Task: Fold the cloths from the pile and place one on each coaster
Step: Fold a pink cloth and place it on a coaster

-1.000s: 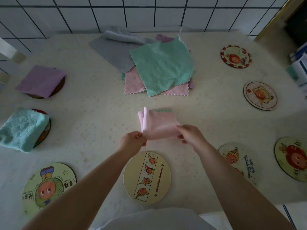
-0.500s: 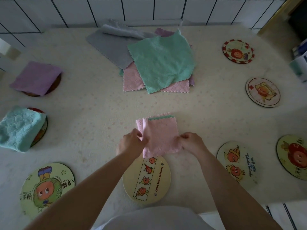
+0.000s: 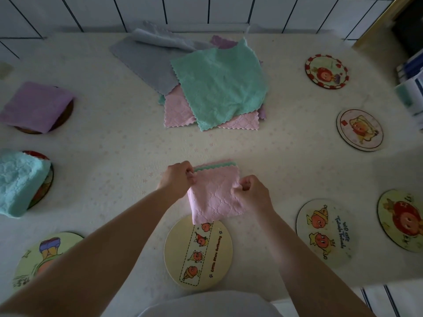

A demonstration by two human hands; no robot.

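Observation:
A folded pink cloth (image 3: pixel 214 195) with a green edge showing at its top lies in front of me. My left hand (image 3: pixel 177 179) pinches its upper left corner and my right hand (image 3: pixel 255 194) pinches its right edge. Its lower edge overlaps the top of a yellow coaster (image 3: pixel 199 255). The pile of unfolded cloths (image 3: pixel 219 85), green on top of pink and grey, lies at the back middle. A folded purple cloth (image 3: pixel 34 106) and a folded light blue cloth (image 3: pixel 19 179) each sit on a coaster at the left.
Bare coasters lie at the lower left (image 3: pixel 41 255), the lower right (image 3: pixel 325 232), the right edge (image 3: pixel 400 219), the right middle (image 3: pixel 359 130) and the back right (image 3: pixel 326 70). A white tiled wall (image 3: pixel 206 10) runs behind the table. Boxes (image 3: pixel 412 78) stand at the far right.
The pink cloth has come down flat and nearer to me, its lower edge now over the yellow coaster. Both hands moved with it and still pinch its sides.

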